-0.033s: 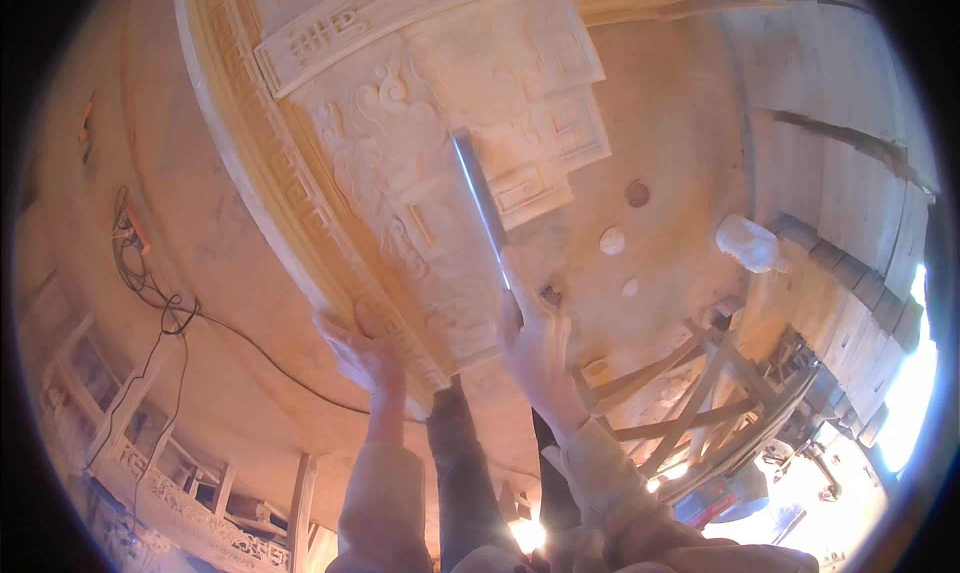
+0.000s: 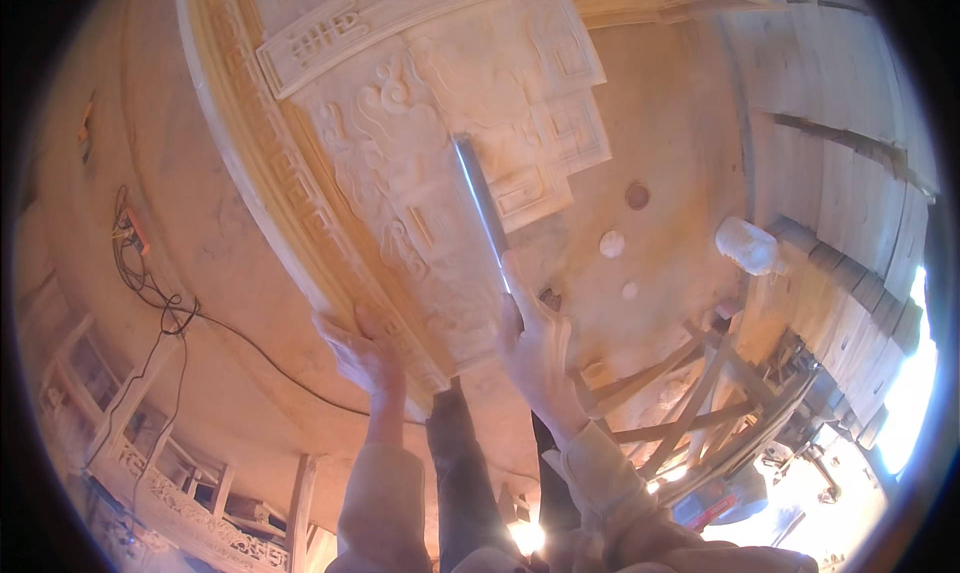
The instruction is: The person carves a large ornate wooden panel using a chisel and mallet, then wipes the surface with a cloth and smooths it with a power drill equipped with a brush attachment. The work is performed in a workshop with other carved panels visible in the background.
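Observation:
A large pale carved wooden panel (image 2: pixel 400 163) with raised scrollwork stretches away in front of me. Along its left side runs a stepped frame moulding (image 2: pixel 300 183) with a notched pattern. My left hand (image 2: pixel 368 358) grips the near left edge of that moulding, its thumb on top. In my right hand (image 2: pixel 540 358) is a long, straight, narrow metal strip (image 2: pixel 480 208) with a shiny edge. It points away from me over the carved face. Whether its far end touches the wood, I cannot tell. My right fingers partly hide its near end.
Dusty floor surrounds the panel, with small round discs (image 2: pixel 612 243) and a white bag-like bundle (image 2: pixel 747 246) to the right. Crossed wooden bars (image 2: pixel 700 393) stand at the near right. Cables (image 2: pixel 180 313) trail across the left. Boards (image 2: pixel 850 193) lie far right; carved frames (image 2: pixel 200 508) stand lower left.

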A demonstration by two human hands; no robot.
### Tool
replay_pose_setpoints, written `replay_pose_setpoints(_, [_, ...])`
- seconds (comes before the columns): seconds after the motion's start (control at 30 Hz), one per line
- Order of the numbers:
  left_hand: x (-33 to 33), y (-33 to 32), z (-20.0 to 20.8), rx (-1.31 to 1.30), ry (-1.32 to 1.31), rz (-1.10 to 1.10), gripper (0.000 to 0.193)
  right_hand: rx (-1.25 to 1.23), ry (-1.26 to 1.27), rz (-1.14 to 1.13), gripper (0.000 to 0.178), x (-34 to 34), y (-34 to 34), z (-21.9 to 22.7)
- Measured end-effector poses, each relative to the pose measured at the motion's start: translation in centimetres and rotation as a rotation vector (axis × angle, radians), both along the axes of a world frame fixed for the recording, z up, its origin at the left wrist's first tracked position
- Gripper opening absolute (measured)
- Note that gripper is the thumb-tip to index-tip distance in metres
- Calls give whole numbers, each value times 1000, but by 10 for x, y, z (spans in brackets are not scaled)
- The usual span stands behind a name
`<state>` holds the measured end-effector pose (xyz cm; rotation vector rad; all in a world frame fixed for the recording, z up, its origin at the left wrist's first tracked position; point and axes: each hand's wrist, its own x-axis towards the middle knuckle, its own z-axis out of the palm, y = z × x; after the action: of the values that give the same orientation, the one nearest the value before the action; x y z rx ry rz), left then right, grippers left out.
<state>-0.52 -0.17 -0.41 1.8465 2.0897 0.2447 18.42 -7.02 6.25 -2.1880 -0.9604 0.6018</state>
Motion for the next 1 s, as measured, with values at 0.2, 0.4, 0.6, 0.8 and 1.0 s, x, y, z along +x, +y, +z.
replay_pose_setpoints(0.2, [-1, 2, 2, 27, 66, -60, 66, -201, 97, 10, 75, 3, -3, 6])
replay_pose_setpoints(0.4, [0, 2, 4, 31, 83, -66, 66, -192, 35, 13, 76, 2, -1, 5])
replay_pose_setpoints(0.6, [0, 1, 2, 42, 76, -65, 66, -243, 78, -26, 76, 4, -1, 4])
replay_pose_setpoints(0.8, [4, 3, 6, 32, -5, -40, 59, -118, 39, 3, 77, 7, 0, 7])
replay_pose_setpoints(1.0, [5, 4, 10, 16, 22, -64, 67, -3, 47, -59, 53, -2, 13, -2])
